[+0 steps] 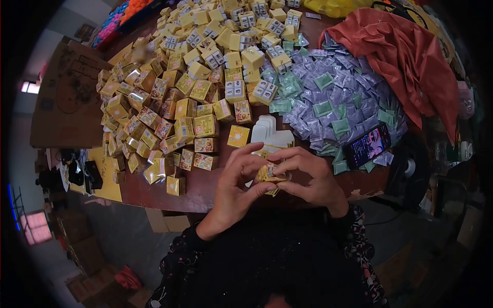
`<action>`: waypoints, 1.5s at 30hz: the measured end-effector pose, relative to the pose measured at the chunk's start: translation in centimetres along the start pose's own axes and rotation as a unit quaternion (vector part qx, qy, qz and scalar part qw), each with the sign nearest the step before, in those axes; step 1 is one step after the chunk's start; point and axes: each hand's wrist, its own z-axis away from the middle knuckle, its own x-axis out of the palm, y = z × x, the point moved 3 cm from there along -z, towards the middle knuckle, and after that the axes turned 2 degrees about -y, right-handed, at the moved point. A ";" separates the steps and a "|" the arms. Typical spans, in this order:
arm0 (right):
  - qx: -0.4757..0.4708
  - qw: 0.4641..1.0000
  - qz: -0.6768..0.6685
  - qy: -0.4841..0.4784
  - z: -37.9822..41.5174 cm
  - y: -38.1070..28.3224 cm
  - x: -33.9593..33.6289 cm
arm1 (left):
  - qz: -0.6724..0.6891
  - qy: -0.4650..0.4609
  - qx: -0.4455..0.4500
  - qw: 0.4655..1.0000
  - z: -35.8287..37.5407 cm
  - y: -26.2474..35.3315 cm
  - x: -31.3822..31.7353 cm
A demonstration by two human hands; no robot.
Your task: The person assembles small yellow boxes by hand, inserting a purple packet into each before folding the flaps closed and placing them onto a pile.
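Near the table's front edge, my left hand [237,179] and my right hand [312,178] hold one small yellow printed box [267,173] between their fingertips. The fingers cover much of it. Just behind the hands lie flat white cards [265,131], partly overlapping. A yellow box with a sunburst print [239,136] lies left of the cards. A large heap of wrapped yellow boxes [185,128] spreads to the left.
Yellow blocks with white-and-grey faces [213,56] are piled at the back. Purple and green sachets [326,95] fill the right, beside a lit phone [370,145] and red cloth [400,56]. A cardboard box [69,97] stands at the left.
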 end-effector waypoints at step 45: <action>0.039 0.945 -0.200 0.258 0.8 -1.1 -2.2 | -0.089 0.015 -0.020 0.996 -1.2 -1.2 0.4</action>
